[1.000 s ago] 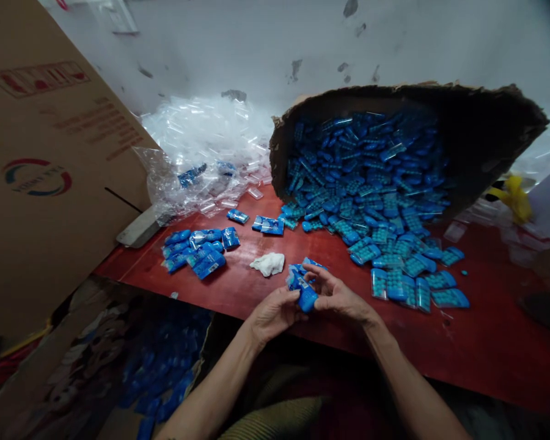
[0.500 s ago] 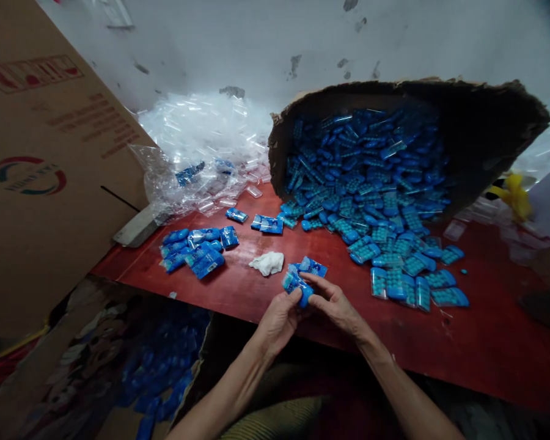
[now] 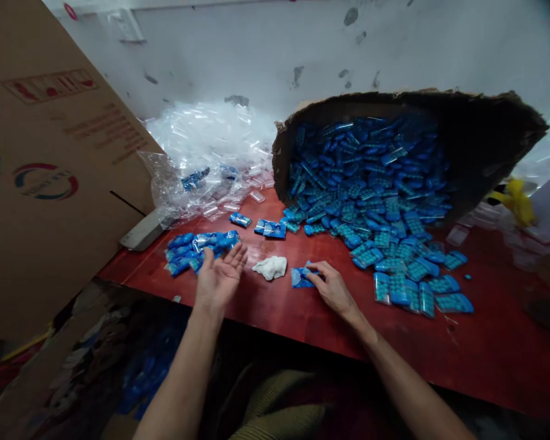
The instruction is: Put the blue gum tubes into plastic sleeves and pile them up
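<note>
My left hand [image 3: 219,280] is open, palm up and fingers spread, with nothing in it. It hovers at the right side of a group of blue printed packets [image 3: 179,252] and hides part of them. The fingers of my right hand [image 3: 333,288] pinch a flat blue printed wrapper [image 3: 297,278] lying on the red table. Between the hands is a crumpled white cloth [image 3: 270,267]. To the right of my right hand spread several clear cases with blue ends and turquoise beads [image 3: 398,287].
A torn cardboard box [image 3: 499,134] lies on its side, full of the same cases. Clear plastic pieces [image 3: 201,137] are heaped by the wall. A large carton [image 3: 68,146] stands at left. Two more printed pieces lie behind the cloth, one being a packet [image 3: 241,219].
The blue packet both hands held is out of them, apparently among the group at left. My left hand has moved left and opened; my right hand has taken hold of the wrapper.
</note>
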The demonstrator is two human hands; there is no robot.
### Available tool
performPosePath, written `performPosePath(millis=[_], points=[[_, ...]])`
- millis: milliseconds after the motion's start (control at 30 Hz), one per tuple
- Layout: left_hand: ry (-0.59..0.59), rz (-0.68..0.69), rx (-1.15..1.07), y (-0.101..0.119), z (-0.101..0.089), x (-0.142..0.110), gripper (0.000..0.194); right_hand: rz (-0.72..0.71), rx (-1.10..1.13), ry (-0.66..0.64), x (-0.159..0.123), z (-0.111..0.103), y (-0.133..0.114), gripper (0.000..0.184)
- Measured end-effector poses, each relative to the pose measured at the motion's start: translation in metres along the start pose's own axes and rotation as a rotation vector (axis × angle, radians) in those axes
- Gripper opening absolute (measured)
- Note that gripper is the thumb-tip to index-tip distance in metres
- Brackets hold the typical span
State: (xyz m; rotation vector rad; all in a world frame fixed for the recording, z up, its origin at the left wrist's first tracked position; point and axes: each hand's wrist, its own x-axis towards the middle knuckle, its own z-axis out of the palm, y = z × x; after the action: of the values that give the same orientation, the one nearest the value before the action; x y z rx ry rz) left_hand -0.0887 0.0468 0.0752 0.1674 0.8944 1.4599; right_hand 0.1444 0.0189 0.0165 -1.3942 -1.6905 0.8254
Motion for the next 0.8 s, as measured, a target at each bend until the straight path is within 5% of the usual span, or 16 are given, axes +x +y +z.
performPosePath(millis=[133, 267, 400, 533, 667, 800], points=[[0.104, 0.144, 0.457, -0.006, -0.010, 0.007, 0.033, -0.071, -0.221, -0.064, 0.014, 0.020, -0.010, 0.019], [-0.058, 0.527, 1.343, -0.058, -0.021, 0.003, 0.050, -0.028, -0.434, -0.057, 0.017, 0.023, -0.014, 0.022], [-0.119, 0.698, 1.834, -0.091, -0.021, 0.013, 0.049, 0.083, -0.597, 0.001, 0.010, 0.001, 0.001, 0.033], [-0.073, 0.735, 1.899, -0.099, -0.015, 0.027, 0.032, 0.156, -0.683, -0.030, 0.003, -0.010, 0.015, 0.031], [0.054, 0.834, 1.807, -0.102, -0.013, 0.020, 0.047, 0.134, -0.688, -0.013, 0.005, 0.001, 0.019, 0.015], [-0.137, 0.856, 1.600, -0.102, -0.016, -0.010, 0.035, 0.084, -0.682, 0.017, 0.006, 0.005, 0.018, 0.016]])
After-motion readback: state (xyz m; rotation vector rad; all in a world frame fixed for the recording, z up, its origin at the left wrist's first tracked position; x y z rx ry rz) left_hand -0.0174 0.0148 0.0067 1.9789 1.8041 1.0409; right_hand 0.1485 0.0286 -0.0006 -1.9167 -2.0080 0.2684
